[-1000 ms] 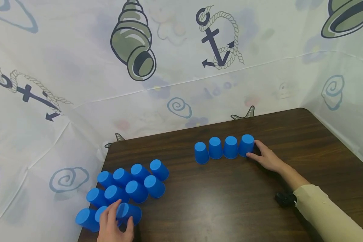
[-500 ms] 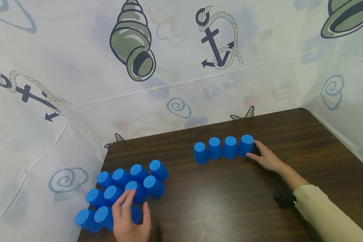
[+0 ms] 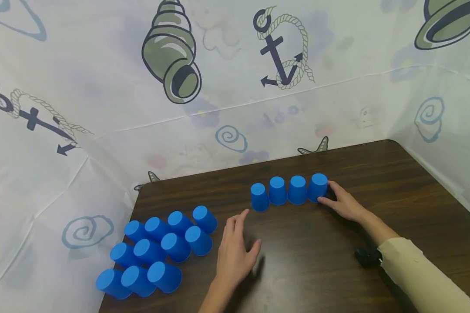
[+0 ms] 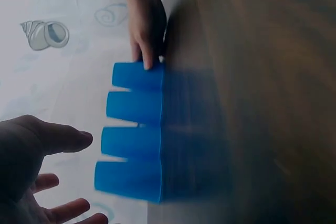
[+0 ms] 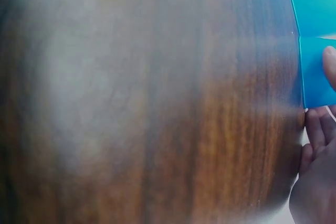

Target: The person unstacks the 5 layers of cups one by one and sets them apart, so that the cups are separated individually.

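Upside-down blue cups stand in a short row at the back of the table. My right hand [image 3: 346,206] holds the rightmost cup [image 3: 317,187], thumb on its front and fingers at its right side; the right wrist view shows this cup [image 5: 316,80] between thumb and fingers. Nearer the row's left end, my left hand [image 3: 235,256] is over the table with fingers extended and nothing in it. It is apart from the leftmost cup [image 3: 260,198]. In the left wrist view, that hand's thumb [image 4: 68,137] points toward the row, spread from the fingers.
More upturned blue cups [image 3: 176,248] stand in three slanting rows at the table's left side. The dark wood table [image 3: 305,256] meets a pale sea-patterned sheet [image 3: 239,113] at its back and sides.
My left hand has let go of the front-row cup on the left, leaving it standing, and moved right and up toward the back row. My right hand stays at the rightmost cup.
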Action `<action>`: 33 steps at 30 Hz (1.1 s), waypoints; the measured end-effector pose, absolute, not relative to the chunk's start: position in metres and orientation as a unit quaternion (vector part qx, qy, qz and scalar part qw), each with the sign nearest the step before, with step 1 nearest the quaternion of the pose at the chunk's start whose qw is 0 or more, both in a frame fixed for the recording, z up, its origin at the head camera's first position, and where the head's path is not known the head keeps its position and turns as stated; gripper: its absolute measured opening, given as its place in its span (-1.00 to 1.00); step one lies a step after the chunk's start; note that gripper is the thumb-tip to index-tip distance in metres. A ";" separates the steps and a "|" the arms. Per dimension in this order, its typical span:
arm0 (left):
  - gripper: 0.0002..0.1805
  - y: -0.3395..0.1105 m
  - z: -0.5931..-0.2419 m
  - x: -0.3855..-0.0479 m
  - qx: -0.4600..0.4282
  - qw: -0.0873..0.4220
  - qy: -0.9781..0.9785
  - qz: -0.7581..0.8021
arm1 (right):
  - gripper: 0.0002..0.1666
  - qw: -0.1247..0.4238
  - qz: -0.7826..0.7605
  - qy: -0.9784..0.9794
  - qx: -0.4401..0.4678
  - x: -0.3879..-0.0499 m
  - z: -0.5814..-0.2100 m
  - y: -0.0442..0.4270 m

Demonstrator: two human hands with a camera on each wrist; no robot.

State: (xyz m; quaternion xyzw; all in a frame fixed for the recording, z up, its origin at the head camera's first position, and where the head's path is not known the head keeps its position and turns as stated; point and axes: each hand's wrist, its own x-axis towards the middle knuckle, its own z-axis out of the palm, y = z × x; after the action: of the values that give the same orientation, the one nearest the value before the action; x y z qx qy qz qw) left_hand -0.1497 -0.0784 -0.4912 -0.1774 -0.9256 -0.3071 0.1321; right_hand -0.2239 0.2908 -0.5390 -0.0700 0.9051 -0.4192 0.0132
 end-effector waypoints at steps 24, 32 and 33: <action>-0.37 -0.024 -0.508 -0.256 -0.153 0.132 -0.905 -0.374 | -0.14 0.009 -0.419 0.905 -0.070 -0.224 -0.538 0.291; -0.40 -0.042 -0.507 -0.251 -0.134 0.140 -0.903 -0.383 | -0.15 0.013 -0.427 0.902 -0.071 -0.224 -0.539 0.291; -0.40 -0.045 -0.506 -0.250 -0.130 0.139 -0.903 -0.385 | -0.15 0.014 -0.426 0.902 -0.070 -0.225 -0.539 0.291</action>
State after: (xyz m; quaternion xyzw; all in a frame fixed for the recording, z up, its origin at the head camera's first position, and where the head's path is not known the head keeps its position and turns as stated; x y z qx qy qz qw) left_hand -0.2499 -0.0445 -0.5063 -0.1303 -0.9029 -0.3851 0.1394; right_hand -0.2245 0.2911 -0.5388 -0.0703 0.9017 -0.4264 0.0139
